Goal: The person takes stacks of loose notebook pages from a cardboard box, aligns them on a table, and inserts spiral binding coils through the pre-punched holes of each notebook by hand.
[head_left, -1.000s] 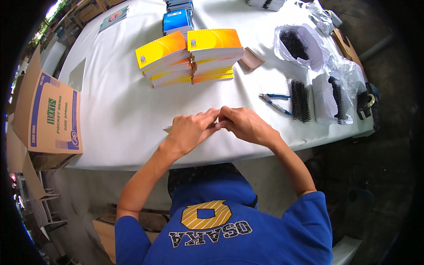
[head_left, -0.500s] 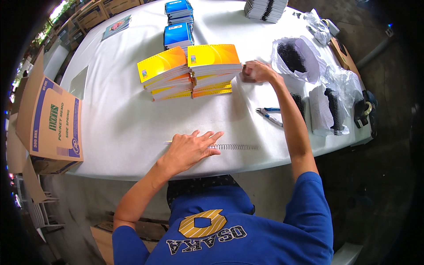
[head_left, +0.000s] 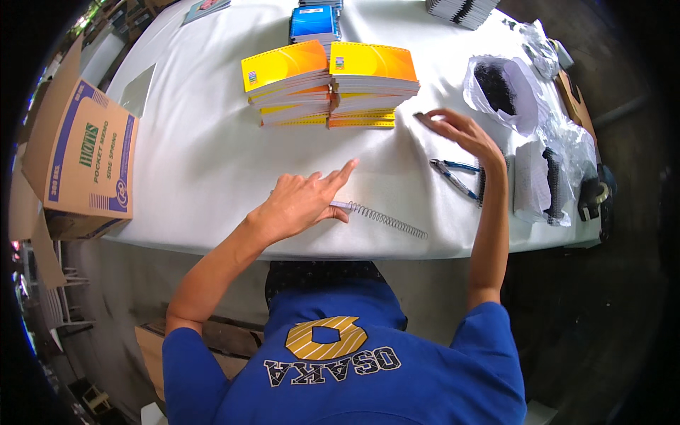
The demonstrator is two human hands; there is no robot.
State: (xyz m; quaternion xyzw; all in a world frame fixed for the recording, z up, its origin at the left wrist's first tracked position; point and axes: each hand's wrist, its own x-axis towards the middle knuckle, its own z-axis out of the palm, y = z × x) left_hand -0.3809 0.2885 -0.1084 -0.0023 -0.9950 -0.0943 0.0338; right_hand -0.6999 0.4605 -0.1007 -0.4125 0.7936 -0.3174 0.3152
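Note:
My left hand (head_left: pixel 297 204) is over the near part of the table, closed around what looks like a thin memo pad (head_left: pixel 343 205). Only a narrow pale edge of it shows beside the thumb; the hand covers the rest. From that edge a wire coil (head_left: pixel 389 220) runs out to the right, slanting toward me. The index finger of this hand points up and away. My right hand (head_left: pixel 464 134) hovers above the cloth, right of the yellow-orange pad stacks (head_left: pixel 372 60), its fingers stretched out and apart from them. Blue-handled pliers (head_left: pixel 459 183) lie below it.
An open cardboard box (head_left: pixel 92 152) stands at the left. Blue notebooks (head_left: pixel 312 23) are stacked behind the yellow ones. On the right are a white bag of dark coils (head_left: pixel 494 88), another wrapped coil bundle (head_left: pixel 535 180) and a tape dispenser (head_left: pixel 593 197). Bound pads (head_left: pixel 460 10) stand far back.
My right hand has come back from beside the yellow stacks toward me, fingers now spread. The coil at my left hand has swung from level to slanting down rightward. The whole view has shifted.

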